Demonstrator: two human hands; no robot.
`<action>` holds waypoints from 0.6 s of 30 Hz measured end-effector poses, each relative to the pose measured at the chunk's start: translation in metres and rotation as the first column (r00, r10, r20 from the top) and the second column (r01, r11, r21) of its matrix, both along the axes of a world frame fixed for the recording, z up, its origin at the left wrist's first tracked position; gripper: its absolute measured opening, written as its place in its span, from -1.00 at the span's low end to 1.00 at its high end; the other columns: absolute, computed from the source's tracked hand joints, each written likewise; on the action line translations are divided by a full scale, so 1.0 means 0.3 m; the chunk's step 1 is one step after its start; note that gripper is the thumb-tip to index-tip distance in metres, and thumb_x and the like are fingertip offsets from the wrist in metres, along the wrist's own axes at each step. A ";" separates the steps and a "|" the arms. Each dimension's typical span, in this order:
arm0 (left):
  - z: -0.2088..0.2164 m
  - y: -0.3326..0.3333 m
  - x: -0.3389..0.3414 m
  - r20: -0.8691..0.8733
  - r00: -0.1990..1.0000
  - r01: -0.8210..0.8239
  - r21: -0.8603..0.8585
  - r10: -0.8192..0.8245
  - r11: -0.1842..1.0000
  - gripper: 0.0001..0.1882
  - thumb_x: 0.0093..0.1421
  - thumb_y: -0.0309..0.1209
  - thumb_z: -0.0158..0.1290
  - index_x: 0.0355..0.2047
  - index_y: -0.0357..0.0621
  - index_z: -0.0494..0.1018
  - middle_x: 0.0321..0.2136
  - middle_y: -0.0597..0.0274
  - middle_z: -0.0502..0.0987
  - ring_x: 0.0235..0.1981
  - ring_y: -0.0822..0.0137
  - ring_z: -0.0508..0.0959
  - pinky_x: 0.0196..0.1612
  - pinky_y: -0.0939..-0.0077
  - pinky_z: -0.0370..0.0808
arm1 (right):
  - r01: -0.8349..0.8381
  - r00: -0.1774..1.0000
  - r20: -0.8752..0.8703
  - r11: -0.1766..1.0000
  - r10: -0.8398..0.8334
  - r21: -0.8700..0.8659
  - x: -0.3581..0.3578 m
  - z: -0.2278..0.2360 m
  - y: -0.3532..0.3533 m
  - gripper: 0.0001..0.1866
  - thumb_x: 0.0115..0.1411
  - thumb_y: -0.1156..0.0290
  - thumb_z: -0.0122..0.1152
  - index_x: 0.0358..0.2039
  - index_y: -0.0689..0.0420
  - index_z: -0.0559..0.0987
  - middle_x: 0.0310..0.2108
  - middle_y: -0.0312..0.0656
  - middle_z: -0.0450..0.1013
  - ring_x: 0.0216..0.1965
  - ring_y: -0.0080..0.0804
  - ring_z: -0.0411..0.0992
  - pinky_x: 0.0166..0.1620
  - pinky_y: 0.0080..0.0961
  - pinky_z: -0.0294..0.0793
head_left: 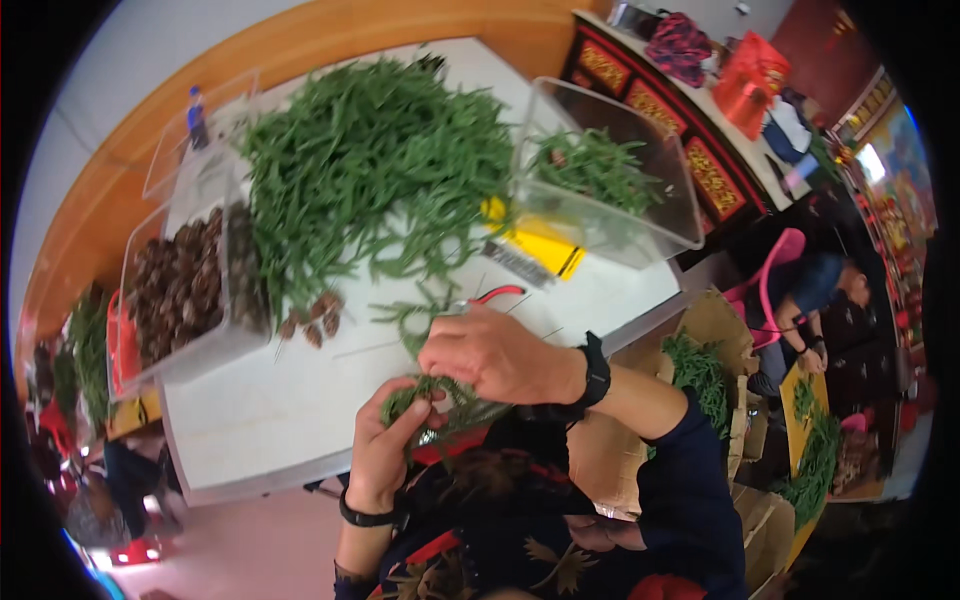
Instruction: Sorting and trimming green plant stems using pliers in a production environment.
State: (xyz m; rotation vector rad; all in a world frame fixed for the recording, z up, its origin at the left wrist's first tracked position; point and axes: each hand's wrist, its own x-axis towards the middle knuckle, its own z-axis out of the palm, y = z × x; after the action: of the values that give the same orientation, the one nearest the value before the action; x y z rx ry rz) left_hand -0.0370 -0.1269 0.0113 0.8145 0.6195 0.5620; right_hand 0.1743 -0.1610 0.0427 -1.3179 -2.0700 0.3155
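Observation:
Green leafy sprigs (405,400) are bunched in my left hand (380,440), its thumb and fingers closed round them near the table's front edge. Just above and to the right, my right hand (490,350) is closed, fingertips bent down towards the bunch. What it pinches is hidden. Beyond its knuckles shows a tool's curved red handle (500,293); whether the hand touches it, I cannot tell. A loose sprig (415,322) lies on the white table (260,415) past my hands. Several brown cones (318,325) sit to the left of it.
A large pile of green foliage (370,150) covers the table's far part. At left stands a clear bin (185,350) of cones; at right, another clear bin (610,225) holds sprigs. A yellow-and-black packet (540,250) lies between. Cardboard (605,460) stands at right; a person (815,290) sits beyond.

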 end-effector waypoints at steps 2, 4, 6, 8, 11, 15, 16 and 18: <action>-0.013 0.004 -0.012 0.026 0.998 0.056 0.031 -0.056 0.998 -0.77 0.25 -0.58 0.06 -0.08 -0.33 0.41 -0.21 0.08 0.58 -0.30 0.39 0.56 -0.14 0.48 0.55 | 0.012 1.000 -0.005 0.999 -0.012 -0.034 -0.003 0.020 -0.029 -0.83 0.03 0.49 0.22 -0.32 0.03 0.50 -0.40 -0.29 0.34 -0.38 -0.22 0.39 -0.31 -0.34 0.30; -0.022 0.011 -0.009 0.039 0.992 0.117 0.068 -0.120 0.991 -0.70 0.23 -0.60 0.08 -0.03 -0.34 0.39 -0.17 0.04 0.57 -0.24 0.33 0.59 -0.11 0.46 0.55 | 0.034 0.999 0.001 0.998 -0.034 -0.044 -0.002 0.036 -0.062 -0.83 0.03 0.49 0.21 -0.32 0.03 0.50 -0.40 -0.29 0.34 -0.38 -0.21 0.39 -0.31 -0.34 0.30; -0.017 0.011 0.003 -0.001 0.989 0.148 0.105 -0.148 0.983 -0.67 0.22 -0.59 0.09 0.00 -0.34 0.38 -0.16 0.04 0.57 -0.21 0.32 0.59 -0.09 0.46 0.54 | 0.074 0.996 0.061 0.997 -0.072 -0.032 -0.006 0.051 -0.094 -0.82 0.01 0.50 0.21 -0.32 0.03 0.50 -0.40 -0.28 0.34 -0.37 -0.21 0.38 -0.31 -0.34 0.30; -0.009 0.009 0.011 -0.104 0.981 0.179 0.160 -0.164 0.971 -0.62 0.21 -0.58 0.11 0.04 -0.34 0.36 -0.13 0.06 0.56 -0.16 0.29 0.58 -0.05 0.44 0.52 | 0.102 0.991 0.091 0.994 -0.099 -0.027 0.004 0.072 -0.116 -0.81 0.00 0.50 0.21 -0.32 0.02 0.50 -0.40 -0.27 0.35 -0.37 -0.21 0.38 -0.31 -0.34 0.30; 0.027 -0.003 0.037 0.001 1.000 0.017 0.252 -0.017 0.967 -0.63 0.21 -0.56 0.12 0.03 -0.33 0.38 -0.12 0.10 0.56 -0.13 0.32 0.56 -0.01 0.44 0.48 | 0.251 0.966 0.049 0.965 -0.255 0.074 0.048 0.136 -0.131 -0.79 -0.02 0.55 0.17 -0.32 0.05 0.51 -0.43 -0.27 0.35 -0.41 -0.26 0.38 -0.34 -0.41 0.32; 0.041 0.048 -0.017 -0.010 0.991 -0.122 0.279 0.130 0.952 -0.66 0.21 -0.52 0.13 0.00 -0.32 0.41 -0.12 0.15 0.56 -0.12 0.37 0.54 0.02 0.46 0.43 | 0.634 0.766 -0.241 0.763 -0.596 0.126 0.225 0.275 -0.135 -0.87 0.12 0.68 0.06 -0.35 0.19 0.52 -0.49 -0.36 0.36 -0.43 -0.61 0.35 -0.34 -0.60 0.37; 0.049 0.062 -0.031 -0.029 0.991 -0.118 0.274 0.131 0.954 -0.67 0.21 -0.51 0.13 -0.02 -0.31 0.42 -0.13 0.16 0.56 -0.12 0.39 0.53 0.03 0.47 0.41 | 0.680 0.732 -0.218 0.708 -0.645 0.188 0.315 0.307 -0.140 -0.96 0.20 0.59 0.11 -0.35 0.20 0.52 -0.46 -0.36 0.40 -0.41 -0.63 0.36 -0.29 -0.62 0.39; 0.044 0.082 -0.051 -0.043 0.989 -0.126 0.289 0.144 0.949 -0.69 0.22 -0.51 0.12 -0.03 -0.31 0.43 -0.14 0.17 0.56 -0.15 0.40 0.53 0.00 0.49 0.41 | 0.795 0.579 -0.114 0.529 -0.807 0.296 0.488 0.357 -0.157 -0.89 0.26 0.46 0.13 -0.26 0.22 0.55 -0.44 -0.34 0.47 -0.38 -0.64 0.40 -0.26 -0.63 0.41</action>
State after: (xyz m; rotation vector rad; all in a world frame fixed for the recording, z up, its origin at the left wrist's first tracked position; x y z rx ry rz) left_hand -0.0523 -0.1023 0.0245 1.0703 0.6650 0.7652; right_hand 0.3206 -0.2080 0.1498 -1.8965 -1.2244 -0.4552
